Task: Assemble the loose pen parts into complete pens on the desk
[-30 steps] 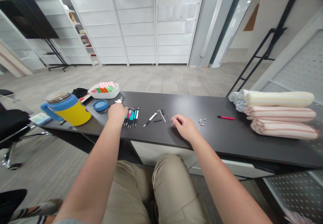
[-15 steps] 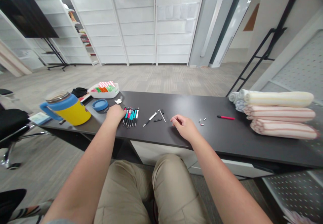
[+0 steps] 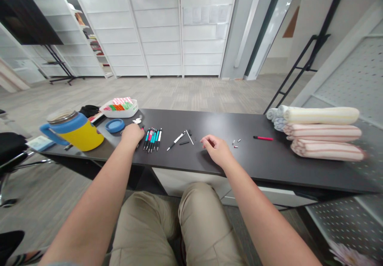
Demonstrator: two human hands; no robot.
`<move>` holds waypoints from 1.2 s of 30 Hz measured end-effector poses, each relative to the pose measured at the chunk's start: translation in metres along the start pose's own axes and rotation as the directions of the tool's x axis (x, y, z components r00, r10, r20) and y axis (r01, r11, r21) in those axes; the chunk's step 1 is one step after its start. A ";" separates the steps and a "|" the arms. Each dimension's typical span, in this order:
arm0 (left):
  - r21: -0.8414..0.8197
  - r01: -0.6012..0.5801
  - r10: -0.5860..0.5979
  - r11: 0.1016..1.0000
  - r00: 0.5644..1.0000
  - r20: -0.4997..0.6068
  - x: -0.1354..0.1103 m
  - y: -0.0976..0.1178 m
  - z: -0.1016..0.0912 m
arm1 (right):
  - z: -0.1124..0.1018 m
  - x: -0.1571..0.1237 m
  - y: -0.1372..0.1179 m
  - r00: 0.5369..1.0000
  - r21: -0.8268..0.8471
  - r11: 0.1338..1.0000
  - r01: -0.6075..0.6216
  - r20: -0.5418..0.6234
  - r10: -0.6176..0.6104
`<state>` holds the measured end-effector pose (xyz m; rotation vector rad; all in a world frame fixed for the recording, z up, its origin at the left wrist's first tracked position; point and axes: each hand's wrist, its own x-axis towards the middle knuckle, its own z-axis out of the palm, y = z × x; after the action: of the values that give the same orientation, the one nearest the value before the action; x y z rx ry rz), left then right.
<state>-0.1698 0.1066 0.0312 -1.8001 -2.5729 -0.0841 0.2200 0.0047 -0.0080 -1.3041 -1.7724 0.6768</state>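
My left hand (image 3: 131, 134) is closed at the left end of a row of pens (image 3: 153, 139). A pen with a red part showing at its top pokes out of its fingers; the hand hides most of it. Several teal, white, red and black pens lie side by side just right of it. My right hand (image 3: 216, 149) rests on the table, fingers loosely curled and apart from the thumb, with nothing visible in it. Between the hands lie a white and black pen (image 3: 176, 140), a thin white refill (image 3: 190, 137) and a small black tube (image 3: 184, 142).
On the dark table (image 3: 203, 122) stand a yellow and blue mug (image 3: 85, 134), a blue lid (image 3: 115, 125) and a white tray (image 3: 131, 112) of colourful packets. Small pen parts (image 3: 235, 146), a red barrel (image 3: 263, 138) and rolled towels (image 3: 326, 132) lie to the right.
My left hand has shifted slightly left, away from the row of pens, with a pen in its fingers. My right hand stays put. The camera view has turned slightly right.
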 end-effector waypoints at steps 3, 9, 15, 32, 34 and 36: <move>-0.048 -0.019 0.019 0.999 1.000 -0.011 -0.008 -0.001 -0.006 | -0.007 -0.004 0.000 0.994 0.013 1.000 -0.022 -0.106 0.023; -0.433 -0.523 0.362 0.734 0.841 -0.402 -0.052 0.010 -0.019 | -0.054 -0.034 0.020 0.942 -0.314 0.948 -0.054 -0.331 -0.056; -0.261 -0.757 0.575 0.599 0.634 -0.517 -0.081 0.040 -0.029 | -0.091 -0.060 0.049 0.936 -0.610 0.775 -0.166 -0.344 -0.071; 0.380 -0.861 0.889 0.338 0.160 -0.430 -0.110 0.090 -0.063 | -0.092 -0.058 0.055 0.967 -0.599 0.781 -0.177 -0.252 0.026; 0.354 -0.873 0.885 0.337 0.165 -0.435 -0.111 0.091 -0.059 | -0.092 -0.056 0.054 0.971 -0.597 0.784 -0.168 -0.238 0.027; 0.327 -0.886 0.882 0.328 0.163 -0.443 -0.113 0.095 -0.054 | -0.092 -0.055 0.055 0.975 -0.597 0.787 -0.157 -0.222 0.026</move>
<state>-0.0434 0.0307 0.0856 -2.4635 -0.7961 -0.5130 0.3333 -0.0336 -0.0196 -1.8265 -1.8308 -0.0192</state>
